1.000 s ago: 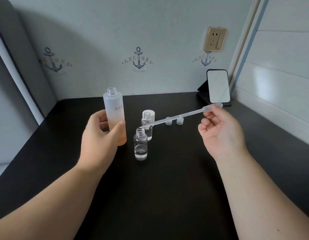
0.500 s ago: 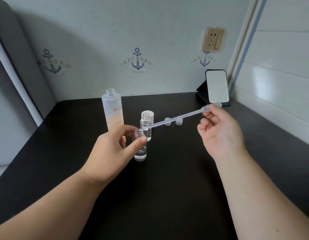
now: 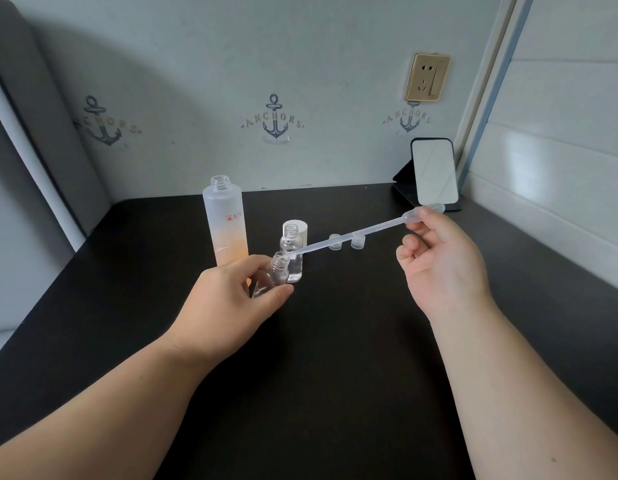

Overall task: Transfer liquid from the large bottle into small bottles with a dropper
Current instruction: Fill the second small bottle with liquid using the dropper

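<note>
The tilted small bottle (image 3: 273,276), pinched in the left hand (image 3: 227,306), meets the dropper (image 3: 352,235) tip at its mouth. The right hand (image 3: 439,268) pinches the bulb; squeeze gently, tip inside. The large bottle (image 3: 226,221) stands far left.

Blk table (image 3: 335,393): bottles, caps, mirror

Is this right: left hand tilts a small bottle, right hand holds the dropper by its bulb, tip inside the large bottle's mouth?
Not quite. The head view shows the dropper tip at the mouth of the tilted small bottle in the left hand, not the large bottle. The right hand does hold the bulb.
</note>
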